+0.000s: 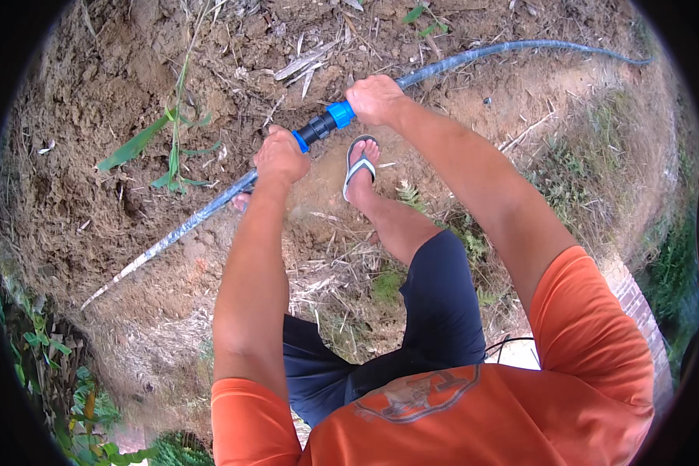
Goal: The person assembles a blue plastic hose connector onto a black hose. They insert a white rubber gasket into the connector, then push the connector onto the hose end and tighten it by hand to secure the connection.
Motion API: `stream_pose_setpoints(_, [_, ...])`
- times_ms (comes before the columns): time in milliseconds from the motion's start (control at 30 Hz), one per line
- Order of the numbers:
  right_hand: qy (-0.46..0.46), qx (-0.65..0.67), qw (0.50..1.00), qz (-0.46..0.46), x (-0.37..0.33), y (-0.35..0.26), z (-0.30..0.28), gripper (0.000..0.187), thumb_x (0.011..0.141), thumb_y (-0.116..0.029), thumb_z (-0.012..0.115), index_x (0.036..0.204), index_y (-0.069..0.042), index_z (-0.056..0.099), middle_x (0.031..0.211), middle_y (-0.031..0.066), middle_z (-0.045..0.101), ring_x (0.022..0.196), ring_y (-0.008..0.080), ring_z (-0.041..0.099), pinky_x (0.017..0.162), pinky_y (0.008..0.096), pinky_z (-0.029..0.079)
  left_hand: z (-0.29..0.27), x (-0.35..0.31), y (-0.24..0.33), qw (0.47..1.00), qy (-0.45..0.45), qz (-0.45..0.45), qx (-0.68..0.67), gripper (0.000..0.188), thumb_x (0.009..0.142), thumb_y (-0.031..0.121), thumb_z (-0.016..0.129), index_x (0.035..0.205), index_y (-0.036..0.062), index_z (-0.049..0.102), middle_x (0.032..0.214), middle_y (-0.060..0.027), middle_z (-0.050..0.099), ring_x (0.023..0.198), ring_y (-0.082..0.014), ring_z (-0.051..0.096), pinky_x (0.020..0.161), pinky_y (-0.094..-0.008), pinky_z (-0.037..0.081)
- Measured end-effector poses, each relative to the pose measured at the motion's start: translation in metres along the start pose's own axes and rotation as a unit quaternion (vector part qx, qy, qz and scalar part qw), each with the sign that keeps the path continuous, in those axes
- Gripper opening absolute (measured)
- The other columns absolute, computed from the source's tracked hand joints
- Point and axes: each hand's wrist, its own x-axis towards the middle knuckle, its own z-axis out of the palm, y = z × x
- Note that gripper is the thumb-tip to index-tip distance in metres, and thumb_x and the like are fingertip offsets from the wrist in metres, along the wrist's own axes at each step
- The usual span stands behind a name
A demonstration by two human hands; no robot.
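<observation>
A long bluish-grey pipe (489, 53), smeared with dirt, runs from the lower left to the far right across the ground. Midway along it sits a pipe coupling (318, 126) with a black body and a blue nut at each end. My left hand (281, 158) is closed around the left blue nut and the pipe beside it. On the other side, my right hand (375, 99) grips at the right edge of the other blue nut, where the pipe enters. Both hands hide parts of the nuts and pipe. The black middle shows between them.
Under the pipe lies a bare brown dirt slope (132, 93) with dry straw and twigs. A green leafy plant (175, 140) stands left of the coupling. My foot in a flip-flop (359, 167) is just below it. Weeds (582, 155) grow at the right.
</observation>
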Motion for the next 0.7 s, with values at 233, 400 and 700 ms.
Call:
stream_pose_setpoints(233, [0.085,0.011,0.996,0.026,0.007,0.003,0.023,0.018,0.086,-0.018,0.065,0.097,-0.007,0.075,0.096,0.0176,0.078,0.091,0.0340,0.077,0.079,0.0453,0.061,-0.029,0.039,-0.042,0.964,-0.167,0.136,-0.154,0.044,0.065,0.028,0.095,0.092,-0.0013,0.076,0.087,-0.0165,0.075,0.079,-0.0257,0.073,0.075,-0.0376,0.059])
stream_pose_setpoints(400, [0.139,-0.004,0.989,-0.041,0.000,0.004,0.028,0.020,0.083,-0.018,0.067,0.098,-0.006,0.062,0.083,0.0189,0.075,0.079,0.0356,0.076,0.068,0.0476,0.059,-0.029,0.056,-0.035,0.896,-0.362,0.144,-0.213,0.030,0.072,0.025,0.094,0.080,0.0059,0.072,0.070,-0.0035,0.070,0.056,-0.0130,0.062,0.054,-0.0289,0.051])
stream_pose_setpoints(700, [0.084,-0.047,0.995,-0.032,0.001,-0.006,0.046,0.016,0.089,-0.019,0.062,0.100,-0.007,0.062,0.078,0.0172,0.074,0.073,0.0361,0.076,0.066,0.0476,0.060,0.021,0.057,-0.026,0.893,-0.342,0.075,-0.283,0.024,0.078,0.018,0.085,0.078,0.0054,0.064,0.064,-0.0041,0.064,0.053,-0.0126,0.060,0.048,-0.0285,0.049])
